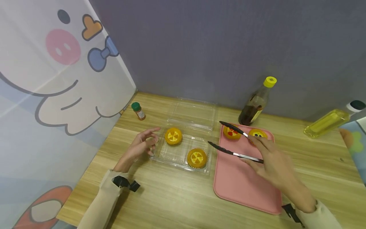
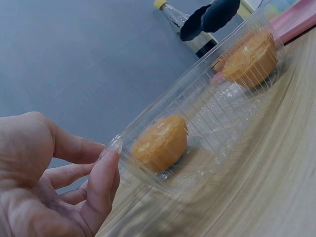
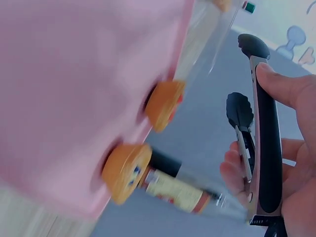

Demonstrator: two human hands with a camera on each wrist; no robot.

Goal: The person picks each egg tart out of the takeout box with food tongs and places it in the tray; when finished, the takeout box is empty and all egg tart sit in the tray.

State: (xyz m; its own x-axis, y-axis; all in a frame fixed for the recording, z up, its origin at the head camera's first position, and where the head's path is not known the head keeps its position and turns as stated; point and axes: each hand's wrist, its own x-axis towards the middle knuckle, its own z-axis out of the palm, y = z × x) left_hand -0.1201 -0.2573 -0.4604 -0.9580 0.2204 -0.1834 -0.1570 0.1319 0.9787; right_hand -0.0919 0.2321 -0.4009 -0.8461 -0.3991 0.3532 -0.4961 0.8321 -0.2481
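My left hand (image 1: 140, 144) pinches the left edge of a clear plastic clamshell box (image 1: 176, 154) between thumb and fingers. Inside the box sit two tarts with yellow-orange tops, one at the back left (image 1: 173, 136) and the other at the front right (image 1: 197, 158). In my right hand (image 1: 276, 166) is a pair of tongs (image 1: 221, 148) with black tips, spread apart and holding nothing. The tongs reach over a pink tray (image 1: 243, 187) towards the box. Along the tray's far end lie a red-topped tart (image 1: 232, 134) and a tart with dark blue dots (image 3: 121, 170), partly covered by my right hand in the head view.
The box's lid (image 1: 193, 114) lies folded back. Behind the tray stands a dark sauce bottle (image 1: 253, 108); farther right is an oil bottle (image 1: 328, 122). A small green-capped jar (image 1: 138, 111) stands back left. A grey wall (image 1: 200, 47) borders the wooden table (image 1: 160, 197).
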